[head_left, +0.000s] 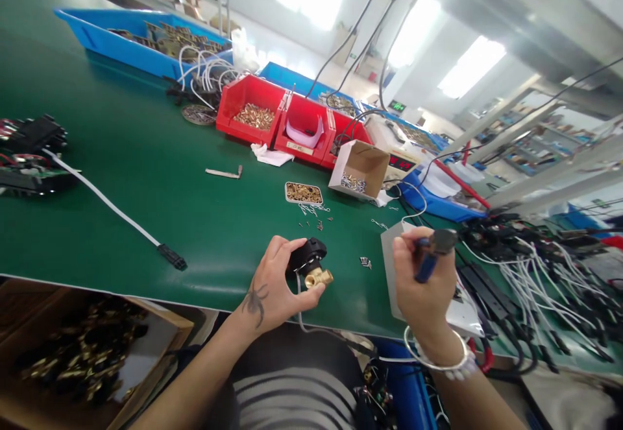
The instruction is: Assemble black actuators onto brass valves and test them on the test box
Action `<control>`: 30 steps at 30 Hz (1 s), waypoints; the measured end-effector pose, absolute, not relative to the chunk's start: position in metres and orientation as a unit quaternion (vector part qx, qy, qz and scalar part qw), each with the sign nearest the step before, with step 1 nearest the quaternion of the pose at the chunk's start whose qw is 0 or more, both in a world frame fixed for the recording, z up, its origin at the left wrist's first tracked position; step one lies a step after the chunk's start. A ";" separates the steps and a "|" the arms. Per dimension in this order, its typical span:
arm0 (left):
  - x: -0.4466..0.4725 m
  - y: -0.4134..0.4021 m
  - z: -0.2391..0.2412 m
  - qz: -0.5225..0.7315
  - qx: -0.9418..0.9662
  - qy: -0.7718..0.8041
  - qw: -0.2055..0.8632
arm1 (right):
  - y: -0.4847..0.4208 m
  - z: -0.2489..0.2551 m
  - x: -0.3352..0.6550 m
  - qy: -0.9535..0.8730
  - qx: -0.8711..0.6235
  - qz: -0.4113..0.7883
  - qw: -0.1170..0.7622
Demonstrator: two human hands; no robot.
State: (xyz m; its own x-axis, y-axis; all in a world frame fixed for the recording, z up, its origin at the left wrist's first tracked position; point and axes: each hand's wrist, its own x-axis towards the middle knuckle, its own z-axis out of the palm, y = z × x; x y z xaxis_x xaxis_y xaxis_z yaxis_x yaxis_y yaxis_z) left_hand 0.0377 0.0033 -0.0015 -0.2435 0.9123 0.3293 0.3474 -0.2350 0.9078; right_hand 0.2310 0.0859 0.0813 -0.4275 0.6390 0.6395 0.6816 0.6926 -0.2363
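Observation:
My left hand (272, 284) is closed around a brass valve (317, 278) with a black housing (311, 248) on top, holding it at the near edge of the green table. A grey cable runs from the valve down past the edge towards my lap. To the right, my right hand (421, 294) is raised and wrapped around a tool with a blue and black handle (428, 264); its working end is hidden and its kind is unclear. Several small screws (365, 262) lie between my hands. Behind the valve sits a small tray of brass parts (304, 192).
Red bins (250, 135) and an open cardboard box (335, 180) line the back. Blue trays (131, 50) stand behind them. A hex key (224, 172) and a cabled connector (171, 257) lie at left. White cables (540, 281) crowd the right. A box of brass parts (165, 326) stands below.

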 end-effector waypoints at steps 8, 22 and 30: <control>0.036 0.004 0.005 0.541 0.559 0.566 0.273 | 0.085 0.088 0.227 -0.884 -0.370 -0.040 0.284; 0.036 0.004 0.002 0.542 0.570 0.558 0.266 | 0.085 0.093 0.229 -0.926 -0.339 0.001 0.163; 0.037 0.005 0.001 0.541 0.570 0.558 0.267 | 0.084 0.088 0.230 -0.871 -0.379 -0.024 0.311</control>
State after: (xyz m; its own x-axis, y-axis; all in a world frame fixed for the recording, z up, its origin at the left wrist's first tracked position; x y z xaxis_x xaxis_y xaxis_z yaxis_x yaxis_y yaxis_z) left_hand 0.0368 0.0050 0.0012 -0.2079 0.9250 0.3181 0.3471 -0.2343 0.9081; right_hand 0.2304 0.0840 0.0882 -0.5200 0.6455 0.5594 0.6748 0.7120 -0.1943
